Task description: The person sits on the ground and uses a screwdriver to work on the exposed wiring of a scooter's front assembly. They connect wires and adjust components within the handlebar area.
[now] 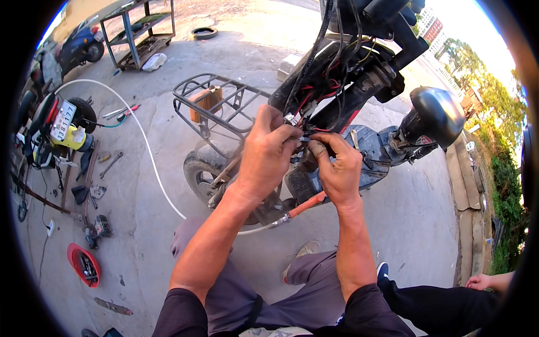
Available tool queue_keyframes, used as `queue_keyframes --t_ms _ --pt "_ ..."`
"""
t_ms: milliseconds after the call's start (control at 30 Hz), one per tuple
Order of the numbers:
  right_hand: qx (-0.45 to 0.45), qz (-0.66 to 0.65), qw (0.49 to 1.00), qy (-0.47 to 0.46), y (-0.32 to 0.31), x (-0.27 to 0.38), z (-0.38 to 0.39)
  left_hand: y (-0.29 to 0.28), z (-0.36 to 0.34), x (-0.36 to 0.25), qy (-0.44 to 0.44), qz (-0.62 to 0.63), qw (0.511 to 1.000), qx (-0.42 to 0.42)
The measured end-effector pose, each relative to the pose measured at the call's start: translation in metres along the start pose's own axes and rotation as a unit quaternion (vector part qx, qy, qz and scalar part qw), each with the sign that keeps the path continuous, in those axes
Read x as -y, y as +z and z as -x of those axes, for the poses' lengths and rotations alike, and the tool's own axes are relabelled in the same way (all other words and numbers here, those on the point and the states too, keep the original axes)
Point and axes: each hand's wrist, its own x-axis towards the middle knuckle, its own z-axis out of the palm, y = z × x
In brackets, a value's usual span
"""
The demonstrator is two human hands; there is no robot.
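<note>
My left hand and my right hand are raised together at the open steering column of a small black scooter. Both pinch thin red and black wires that hang out of the column, fingertips almost touching around a small connector. An orange-handled tool lies on the scooter deck just under my right hand. The connector itself is mostly hidden by my fingers.
Front wire basket and tyre sit left of my hands. A white hose curves over the concrete. Hand tools, a red bowl, a metal shelf rack and parked scooters are at left. Another person's hand is lower right.
</note>
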Motion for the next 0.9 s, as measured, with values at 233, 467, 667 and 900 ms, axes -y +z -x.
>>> queue_keyframes --t_ms 233,467,667,900 --pt "0.012 0.033 0.999 -0.019 -0.0047 0.0029 -0.0022 0.0002 -0.0001 0.0004 0.011 -0.014 1.0 0.001" --pt "0.01 -0.036 0.992 0.123 0.0035 0.004 0.0012 0.0007 -0.0005 -0.0022 0.017 -0.034 0.999 -0.006" --pt "0.01 -0.113 0.972 0.207 0.0011 0.0058 -0.0015 0.0038 -0.0012 -0.0059 0.011 -0.064 0.998 -0.01" --pt "0.02 -0.089 0.98 0.176 0.0034 0.006 -0.0013 0.003 -0.0017 -0.0057 0.016 -0.072 0.997 -0.005"
